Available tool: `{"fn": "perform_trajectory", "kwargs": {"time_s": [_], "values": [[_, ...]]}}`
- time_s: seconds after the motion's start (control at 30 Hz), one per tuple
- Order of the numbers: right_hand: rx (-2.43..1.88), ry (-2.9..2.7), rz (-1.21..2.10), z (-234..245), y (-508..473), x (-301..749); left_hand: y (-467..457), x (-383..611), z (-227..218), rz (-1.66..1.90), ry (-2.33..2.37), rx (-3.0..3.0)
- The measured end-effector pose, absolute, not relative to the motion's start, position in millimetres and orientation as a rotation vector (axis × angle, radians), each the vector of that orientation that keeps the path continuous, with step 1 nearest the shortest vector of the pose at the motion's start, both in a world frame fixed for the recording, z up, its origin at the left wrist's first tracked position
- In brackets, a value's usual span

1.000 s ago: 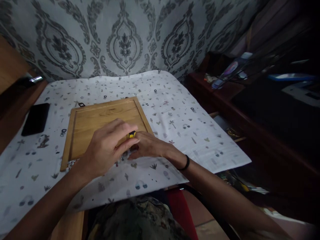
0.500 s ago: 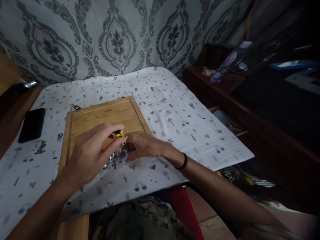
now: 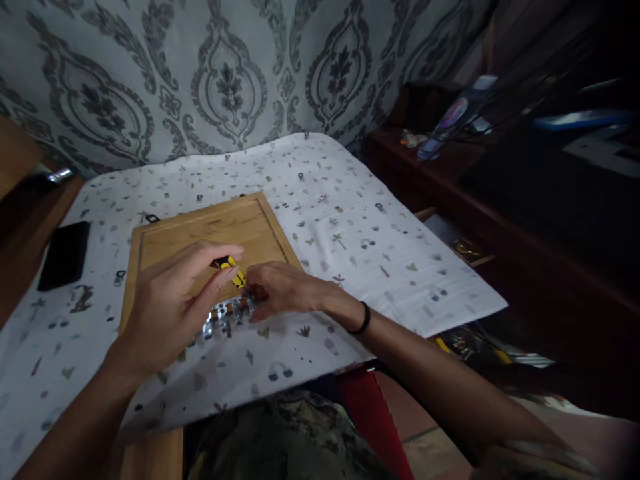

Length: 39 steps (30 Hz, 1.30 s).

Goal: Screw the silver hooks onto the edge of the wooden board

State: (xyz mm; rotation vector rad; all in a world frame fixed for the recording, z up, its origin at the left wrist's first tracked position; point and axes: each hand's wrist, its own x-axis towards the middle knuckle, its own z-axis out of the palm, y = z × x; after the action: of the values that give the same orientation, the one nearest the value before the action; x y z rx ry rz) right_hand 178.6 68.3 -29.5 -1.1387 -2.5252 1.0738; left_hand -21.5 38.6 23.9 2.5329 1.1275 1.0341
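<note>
Between the thumb and fingers of my left hand (image 3: 173,303) is a short yellow-and-black screwdriver (image 3: 234,272), slanted with its lower end toward my right hand; the tip is hidden. My right hand (image 3: 280,288) is closed beside that lower end, its fingers curled at the right end of a row of shiny metal pieces (image 3: 223,319). What those fingertips pinch is hidden. The metal pieces line the near edge of a framed wooden panel (image 3: 210,227), which lies flat under my hands. My left hand covers part of the panel and the row's left end.
A patterned white cloth (image 3: 340,267) covers the table. A black phone (image 3: 65,255) lies at the left. Beyond the right edge stands a dark piece of furniture (image 3: 425,180) with a plastic bottle (image 3: 453,117) on it and an open drawer (image 3: 460,243). A patterned curtain hangs behind.
The screwdriver has tilted in my left hand, showing more of its yellow side. My left fingers have shifted slightly, uncovering more metal pieces. My right hand stays at the row's right end.
</note>
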Motion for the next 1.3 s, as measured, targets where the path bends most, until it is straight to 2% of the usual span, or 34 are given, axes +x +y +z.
{"fn": "perform_trajectory", "kwargs": {"time_s": [0.2,0.4,0.57,0.8,1.0,1.3], "values": [[-1.105,-2.519,1.096,-31.6,68.3,178.4,31.2,-1.5,7.0,1.108,1.089,2.043],[-1.095,-2.47,1.151,-34.8,69.4,178.7,34.1,18.4,-12.2,1.345,0.987,1.637],[-1.067,-2.441,1.189,-35.1,69.5,178.8,44.1,28.8,-8.8,1.313,0.868,1.481],[-1.04,-2.419,1.191,-34.1,67.6,181.8,47.4,27.3,-3.4,1.118,0.699,1.429],[-1.031,-2.457,1.121,-44.4,72.9,181.1,45.2,21.8,4.4,1.265,0.906,1.459],[-1.0,-2.464,1.123,-47.4,74.3,180.5,45.7,34.8,7.0,1.258,0.831,1.325]]}}
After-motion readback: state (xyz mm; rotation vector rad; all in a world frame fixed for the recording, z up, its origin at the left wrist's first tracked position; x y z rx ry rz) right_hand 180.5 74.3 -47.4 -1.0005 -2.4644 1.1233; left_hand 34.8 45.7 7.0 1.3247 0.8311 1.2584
